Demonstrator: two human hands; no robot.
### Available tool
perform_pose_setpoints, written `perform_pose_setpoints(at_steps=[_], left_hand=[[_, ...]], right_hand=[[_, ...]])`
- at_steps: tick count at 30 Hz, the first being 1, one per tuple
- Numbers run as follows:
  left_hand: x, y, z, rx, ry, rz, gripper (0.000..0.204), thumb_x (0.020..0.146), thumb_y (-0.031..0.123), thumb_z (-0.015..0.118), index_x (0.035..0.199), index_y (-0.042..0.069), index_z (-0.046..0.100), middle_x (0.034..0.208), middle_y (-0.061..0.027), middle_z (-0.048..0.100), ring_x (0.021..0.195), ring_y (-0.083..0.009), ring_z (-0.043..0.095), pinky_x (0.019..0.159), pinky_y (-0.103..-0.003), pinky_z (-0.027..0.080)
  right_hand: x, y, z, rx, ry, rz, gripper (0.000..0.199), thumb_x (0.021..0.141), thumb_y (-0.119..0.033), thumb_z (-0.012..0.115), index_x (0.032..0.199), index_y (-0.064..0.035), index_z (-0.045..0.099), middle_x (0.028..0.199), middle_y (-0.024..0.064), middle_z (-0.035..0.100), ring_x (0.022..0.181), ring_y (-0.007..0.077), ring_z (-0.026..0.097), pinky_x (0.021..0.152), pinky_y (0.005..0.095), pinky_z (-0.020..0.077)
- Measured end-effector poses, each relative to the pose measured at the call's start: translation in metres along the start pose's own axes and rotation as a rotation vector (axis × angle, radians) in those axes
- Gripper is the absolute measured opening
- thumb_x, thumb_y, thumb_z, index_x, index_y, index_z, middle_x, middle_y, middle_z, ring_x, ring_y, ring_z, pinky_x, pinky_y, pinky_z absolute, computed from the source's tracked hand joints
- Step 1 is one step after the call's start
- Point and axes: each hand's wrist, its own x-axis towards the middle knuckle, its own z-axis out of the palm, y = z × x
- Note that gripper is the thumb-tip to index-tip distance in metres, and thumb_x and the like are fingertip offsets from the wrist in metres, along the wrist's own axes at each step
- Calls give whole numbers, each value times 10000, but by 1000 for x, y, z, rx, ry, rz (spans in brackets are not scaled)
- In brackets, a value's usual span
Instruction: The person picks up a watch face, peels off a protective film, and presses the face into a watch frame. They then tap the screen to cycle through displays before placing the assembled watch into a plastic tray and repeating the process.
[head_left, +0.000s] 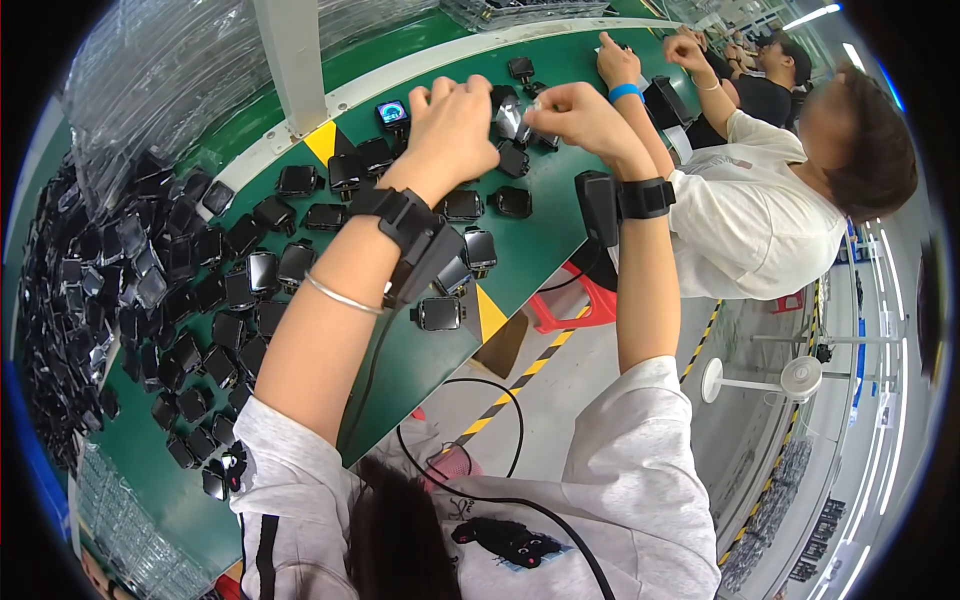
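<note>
My left hand [452, 118] and my right hand [580, 117] are raised together over the green workbench [400, 370]. Between them they pinch a small black square device [510, 115] with a shiny film on it. Each wrist carries a black strapped unit, and a silver bangle sits on my left forearm. Several matching black square devices [440, 313] lie in loose rows on the bench under my arms. One device with a lit screen [392, 113] stands just left of my left hand.
A big heap of the black devices [90, 290] covers the bench's left side, beside clear plastic trays [170, 70]. A white post [295, 60] rises from the bench. A person in a white shirt [760, 210] works at my right, with others beyond. Red stool [580, 305] and white fan [795, 378] stand on the floor.
</note>
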Motion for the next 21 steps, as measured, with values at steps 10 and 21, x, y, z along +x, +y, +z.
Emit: perform_pose_setpoints(at_steps=[10, 21], left_hand=[[-4, 19, 5, -167, -174, -116, 551, 625, 17, 710, 1094, -35, 426, 863, -185, 646, 861, -363, 617, 807, -449, 369], [-5, 18, 8, -241, -139, -51, 644, 651, -72, 658, 1209, -28, 339, 947, -209, 625, 893, -379, 620, 808, -469, 392]], right_hand=[[4, 15, 24, -235, -17, -50, 264, 699, -227, 722, 660, 23, 646, 529, 58, 523, 515, 138, 465, 491, 308, 363], [-1, 5, 36, -272, 75, -65, 182, 653, -169, 724, 744, -14, 702, 600, 133, 614, 552, 220, 586, 552, 332, 456]])
